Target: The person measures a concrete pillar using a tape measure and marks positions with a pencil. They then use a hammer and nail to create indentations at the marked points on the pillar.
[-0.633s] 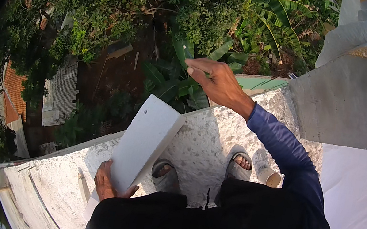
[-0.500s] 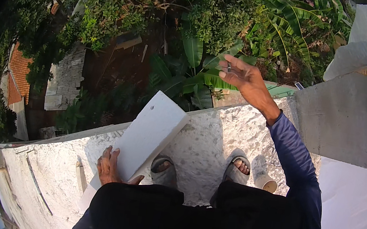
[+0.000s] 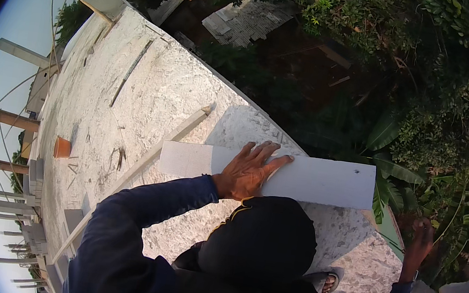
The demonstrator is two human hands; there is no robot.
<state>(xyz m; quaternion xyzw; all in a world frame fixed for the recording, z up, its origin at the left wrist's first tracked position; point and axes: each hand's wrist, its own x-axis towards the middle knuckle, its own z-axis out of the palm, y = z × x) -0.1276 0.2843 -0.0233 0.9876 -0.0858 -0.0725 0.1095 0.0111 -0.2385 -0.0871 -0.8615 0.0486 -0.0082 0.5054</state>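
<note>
Resting left hand [image 3: 249, 172] on white block [image 3: 326, 182], pale strip [image 3: 149, 158] beside; orange bucket [image 3: 62, 147] beyond

Rough whitish concrete slab [image 3: 177, 83]: edge runs diag., dense green foliage [image 3: 452, 112] beyond.
Smooth white rect. block [image 3: 326, 181]: in view, R end passes slab edge.
L hand, bare [image 3: 249, 173]: palm down on block, fingers spread.
R hand, bare [image 3: 420, 241]: off to R, apart from block; finger pose unclear.
Long straight pale bar [image 3: 123, 181]: diag. on slab, by block's L end.
Small orange bucket [image 3: 62, 147]: far L.
</note>
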